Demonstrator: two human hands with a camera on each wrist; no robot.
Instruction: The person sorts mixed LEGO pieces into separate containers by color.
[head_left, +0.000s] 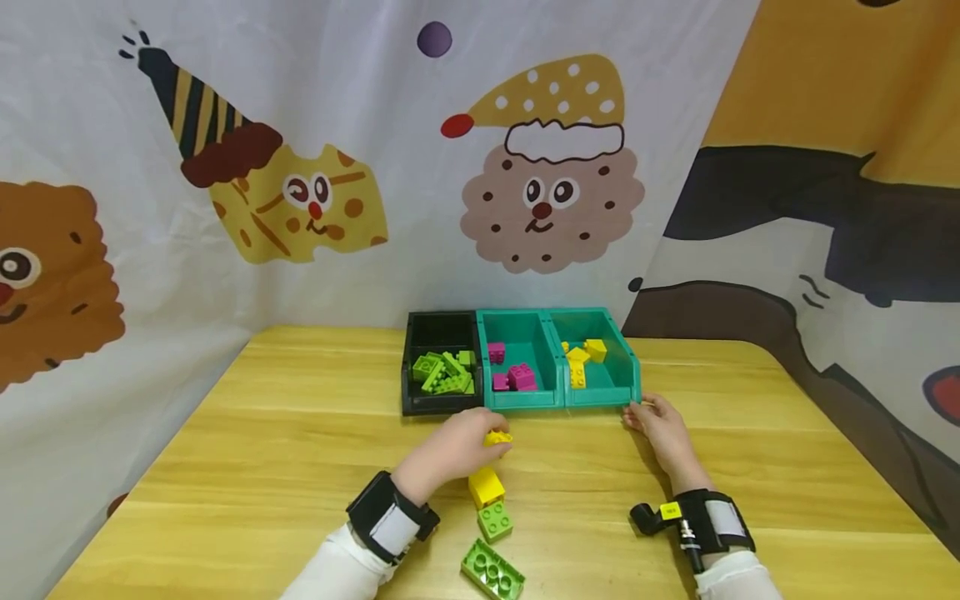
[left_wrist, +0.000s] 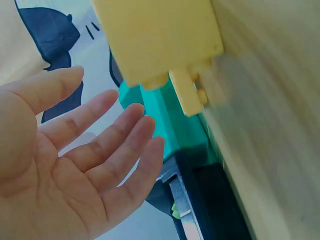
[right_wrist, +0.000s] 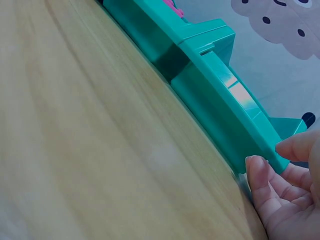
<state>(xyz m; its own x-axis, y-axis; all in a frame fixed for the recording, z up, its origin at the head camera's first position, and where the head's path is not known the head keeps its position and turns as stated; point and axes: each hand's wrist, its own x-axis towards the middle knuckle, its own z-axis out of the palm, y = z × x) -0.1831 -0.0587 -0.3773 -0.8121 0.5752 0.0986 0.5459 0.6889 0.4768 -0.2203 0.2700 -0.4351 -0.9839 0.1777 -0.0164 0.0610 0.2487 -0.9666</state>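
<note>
My left hand reaches around a small yellow brick on the table. In the left wrist view its fingers are spread and relaxed, with a gap between them and the small yellow brick. A larger yellow block stands just nearer than the hand. Below it are a green square brick and a longer green brick lying studs down. My right hand pinches the front right corner of the teal bin, its thumb in front and fingers round the side.
A black bin with several green bricks stands leftmost in the row. The middle teal bin holds magenta bricks; the right one holds yellow bricks. A printed cloth hangs behind the table.
</note>
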